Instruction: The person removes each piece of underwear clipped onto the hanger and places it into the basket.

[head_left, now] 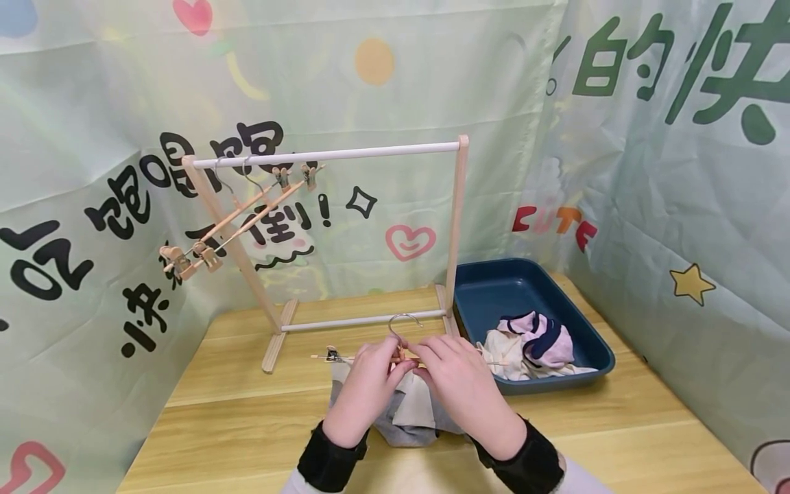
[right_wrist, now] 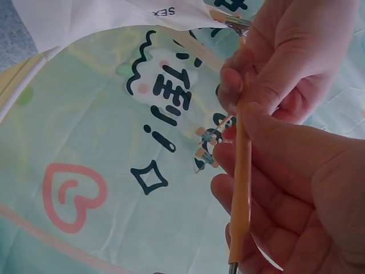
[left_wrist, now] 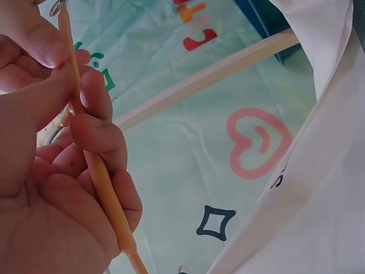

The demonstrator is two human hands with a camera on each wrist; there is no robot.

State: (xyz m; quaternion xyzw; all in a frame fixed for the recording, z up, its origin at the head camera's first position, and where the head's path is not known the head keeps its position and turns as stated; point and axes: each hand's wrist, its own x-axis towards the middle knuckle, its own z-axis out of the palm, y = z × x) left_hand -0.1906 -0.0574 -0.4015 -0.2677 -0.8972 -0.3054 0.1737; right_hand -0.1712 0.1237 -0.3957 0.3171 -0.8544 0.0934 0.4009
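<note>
Both hands hold a wooden clip hanger (head_left: 404, 352) low over the table, its metal hook upright between them. My left hand (head_left: 373, 377) curls its fingers round the bar, as the left wrist view also shows. The right hand (head_left: 459, 384) pinches the bar near the middle, thumb against the wood (right_wrist: 242, 165). At the hanger's left end a clip (head_left: 333, 354) grips a grey and white garment (head_left: 413, 412), which hangs below the hands. White cloth (left_wrist: 319, 188) fills the right side of the left wrist view. My right hand hides the hanger's right clip in the head view.
A wooden rack (head_left: 459, 219) with a white top rail stands behind the hands. Two clip hangers (head_left: 247, 219) hang at its left. On the right, a dark blue tray (head_left: 494, 278) holds crumpled cream cloth (head_left: 503, 350) and a pink and navy garment (head_left: 546, 339).
</note>
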